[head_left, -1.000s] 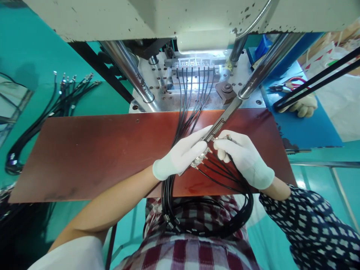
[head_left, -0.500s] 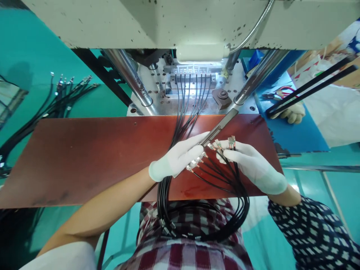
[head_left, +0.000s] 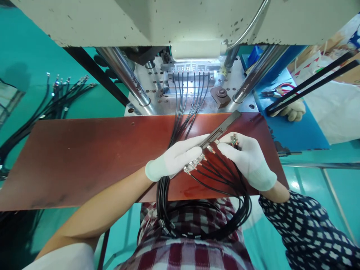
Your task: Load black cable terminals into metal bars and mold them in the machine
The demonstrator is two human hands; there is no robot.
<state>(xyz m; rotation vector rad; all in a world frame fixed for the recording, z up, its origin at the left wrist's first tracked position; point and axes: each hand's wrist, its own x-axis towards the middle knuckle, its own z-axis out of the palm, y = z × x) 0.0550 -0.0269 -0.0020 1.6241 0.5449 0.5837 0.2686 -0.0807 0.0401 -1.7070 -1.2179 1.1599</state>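
My gloved left hand (head_left: pixel 180 155) grips a long metal bar fixture (head_left: pixel 226 123), which slants up to the right above the brown board. Several cable connectors (head_left: pixel 194 164) sit in a row along the bar's lower edge. With thumb and fingers closed, my gloved right hand (head_left: pixel 243 155) pinches a cable connector (head_left: pixel 217 142) at the bar's edge. Another connector (head_left: pixel 234 140) sticks up between its fingers. Black cables (head_left: pixel 161 198) loop from these connectors over my lap and up to the machine, where their other ends lie in a lit metal die (head_left: pixel 188 80).
A press machine (head_left: pixel 180 22) with steel guide posts (head_left: pixel 123 77) stands ahead. The brown board (head_left: pixel 84 157) spans its front. More black cables (head_left: pixel 56 99) lie at left. Pliers (head_left: pixel 277 91) and a work glove (head_left: pixel 291 110) rest on a blue surface at right.
My right hand has moved slightly left and closed its fingers round a connector at the bar. My left hand keeps hold of the bar, nearly in place. The view has shifted slightly.
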